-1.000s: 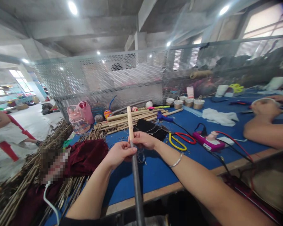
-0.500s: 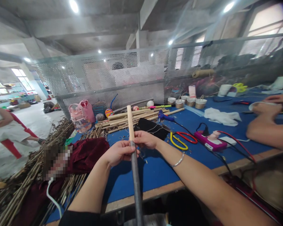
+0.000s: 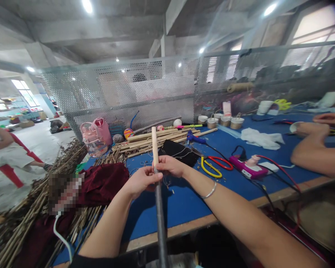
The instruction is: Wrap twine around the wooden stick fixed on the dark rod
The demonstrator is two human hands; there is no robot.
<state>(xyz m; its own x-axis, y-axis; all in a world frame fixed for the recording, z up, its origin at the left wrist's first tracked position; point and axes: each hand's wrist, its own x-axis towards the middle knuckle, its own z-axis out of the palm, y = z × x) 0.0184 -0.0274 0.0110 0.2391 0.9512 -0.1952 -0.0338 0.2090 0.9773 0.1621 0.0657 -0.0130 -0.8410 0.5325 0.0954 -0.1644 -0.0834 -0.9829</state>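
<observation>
A pale wooden stick (image 3: pixel 155 145) points up and away from me, its lower part a dark grey rod (image 3: pixel 161 223) that runs down past the table edge. My left hand (image 3: pixel 142 181) is closed around the spot where pale meets grey, the thumb lying across the front. My right hand (image 3: pixel 171 166) pinches the wooden stick just above from the right. The fingertips hide the joint. Thin loose thread (image 3: pixel 166 181) lies on the blue table (image 3: pixel 190 208) behind the hands. Scissors with red and yellow handles (image 3: pixel 211 169) rest to the right, near a black cloth (image 3: pixel 181 152).
A bundle of wooden sticks (image 3: pixel 162 137) and a blue glue gun (image 3: pixel 194 137) lie behind. Dry twigs (image 3: pixel 25 219) and maroon cloth (image 3: pixel 104 182) fill the left. On the right are a purple power strip (image 3: pixel 247 167), white gloves (image 3: pixel 261 138) and another person's forearm (image 3: pixel 315 152).
The stick's top has dropped slightly and shifted a little right. My left thumb has moved from beside the rod to across its front. Both hands stay at the joint.
</observation>
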